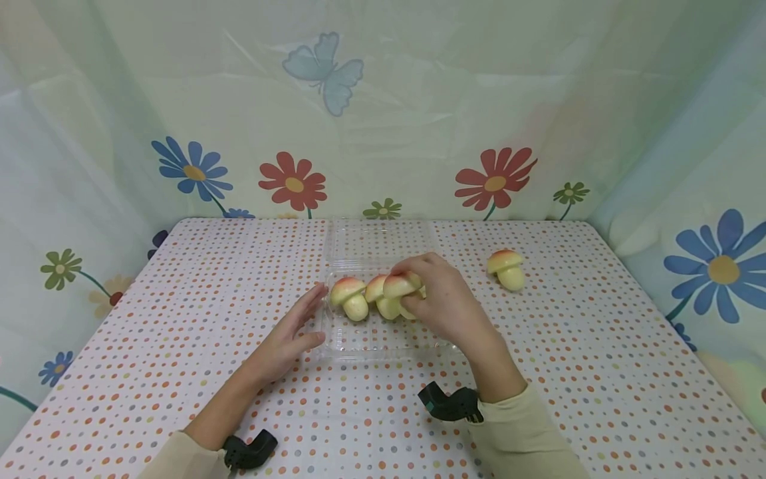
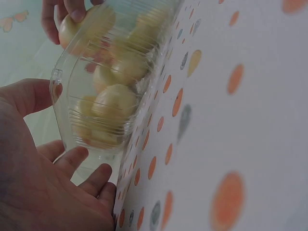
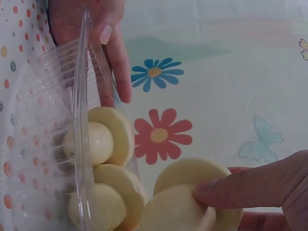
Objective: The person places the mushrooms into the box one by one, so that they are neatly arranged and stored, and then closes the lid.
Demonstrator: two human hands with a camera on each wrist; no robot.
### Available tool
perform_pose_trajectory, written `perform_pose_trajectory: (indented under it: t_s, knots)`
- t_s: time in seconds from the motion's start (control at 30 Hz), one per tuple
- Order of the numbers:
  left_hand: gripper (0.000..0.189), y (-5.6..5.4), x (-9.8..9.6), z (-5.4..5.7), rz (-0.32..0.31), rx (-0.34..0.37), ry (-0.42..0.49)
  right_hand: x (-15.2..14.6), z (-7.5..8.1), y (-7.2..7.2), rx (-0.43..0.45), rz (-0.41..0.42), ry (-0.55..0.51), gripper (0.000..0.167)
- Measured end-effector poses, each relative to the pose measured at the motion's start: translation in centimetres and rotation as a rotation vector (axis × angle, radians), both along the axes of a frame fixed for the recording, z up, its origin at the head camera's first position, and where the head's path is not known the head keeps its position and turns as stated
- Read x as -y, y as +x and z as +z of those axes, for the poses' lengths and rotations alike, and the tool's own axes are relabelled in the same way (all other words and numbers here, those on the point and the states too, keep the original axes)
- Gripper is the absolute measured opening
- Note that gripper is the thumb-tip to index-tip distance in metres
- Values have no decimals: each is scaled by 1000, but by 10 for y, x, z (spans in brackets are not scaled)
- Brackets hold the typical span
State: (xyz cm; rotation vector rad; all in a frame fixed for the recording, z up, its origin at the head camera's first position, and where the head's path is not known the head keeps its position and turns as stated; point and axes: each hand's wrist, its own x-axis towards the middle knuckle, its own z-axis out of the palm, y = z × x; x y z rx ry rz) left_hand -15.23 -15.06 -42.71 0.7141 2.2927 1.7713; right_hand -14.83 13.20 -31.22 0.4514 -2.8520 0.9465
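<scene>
My right hand (image 1: 445, 303) pinches a toy mushroom (image 1: 402, 285) with a pale yellow stem and a red-tinged cap, above a clear plastic clamshell box (image 1: 371, 346). In the right wrist view, the thumb lies across this held mushroom (image 3: 180, 204). Inside the box lie other mushrooms of the same kind, one at the left (image 1: 349, 299) and another beside it (image 1: 383, 297). My left hand (image 1: 287, 342) rests at the box's left side, fingers extended and thumb spread. In the left wrist view, the left thumb touches the box rim (image 2: 60, 103).
Another toy mushroom (image 1: 507, 269) lies on the dotted tablecloth (image 1: 239, 279), right of the box. The clear lid (image 1: 380, 241) is folded back toward the far table edge. A floral curtain (image 1: 395, 133) hangs behind and along both sides.
</scene>
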Motion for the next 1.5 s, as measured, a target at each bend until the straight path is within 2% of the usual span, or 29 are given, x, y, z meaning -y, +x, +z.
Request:
perform_pose_trajectory:
  t_s: [0.27,0.53,1.0,1.23,1.5]
  knots:
    - [80,0,1,0,-1,2,1,5,-3,2,-16,30,8,41]
    - [80,-1,1,0,-4,7,-1,11,-5,2,23,47,1,40]
    - [81,-1,1,-1,7,-3,-11,22,-10,6,44,94,17,39]
    - [81,0,1,0,4,3,-3,26,-15,6,31,125,44,39]
    - [81,0,1,0,5,-11,-11,31,-18,6,73,147,102,35]
